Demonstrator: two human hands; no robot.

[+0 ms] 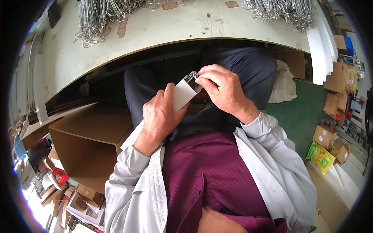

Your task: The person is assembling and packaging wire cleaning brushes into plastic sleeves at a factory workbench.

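My left hand (pixel 158 116) is wrapped round a long, narrow white carton (pixel 182 96), held at a slant above my lap. Out of its upper end stick several metal wire rods (pixel 191 79) with looped tips, packed close together. At that end my right hand (pixel 225 90) has thumb and forefinger pinched on the looped tips. How far down the rods reach is hidden by the carton, and my left hand and wrist cover part of its lower length.
Heaps of looped wire rods (pixel 101 19) lie on the pale worktable (pixel 163 35) ahead, with another bundle of rods (pixel 283 14) at its right. White flat pieces (pixel 321 46) hang over the right edge. An open cardboard box (pixel 91 134) stands left of my legs; a plastic bag (pixel 284 84) sits right.
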